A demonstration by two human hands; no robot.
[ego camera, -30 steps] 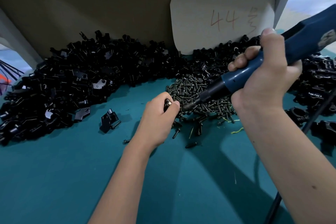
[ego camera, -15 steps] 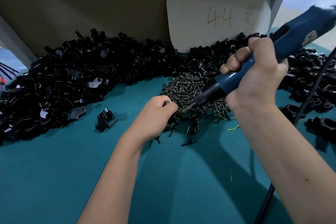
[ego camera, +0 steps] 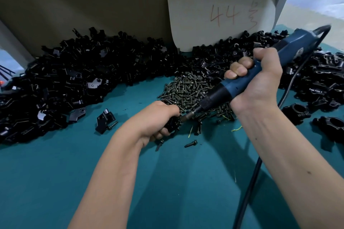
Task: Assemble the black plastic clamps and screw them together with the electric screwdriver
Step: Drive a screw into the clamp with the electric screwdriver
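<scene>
My left hand grips a black plastic clamp low over the teal table, most of the clamp hidden by the fingers. My right hand holds the blue electric screwdriver slanting down to the left, and its bit tip touches the clamp. Behind the tip lies a pile of dark screws. A big heap of black clamp parts runs along the back left, and more parts lie at the right.
A single clamp part with a screw lies left of my left hand. Loose screws lie near the wrist. Two assembled clamps sit at the right. The screwdriver's black cord hangs past my right forearm. A card marked 44 leans against the back wall.
Both hands have dropped lower toward the table. The screwdriver has tilted flatter, its rear end coming down, with the bit staying against the clamp in my left hand.
</scene>
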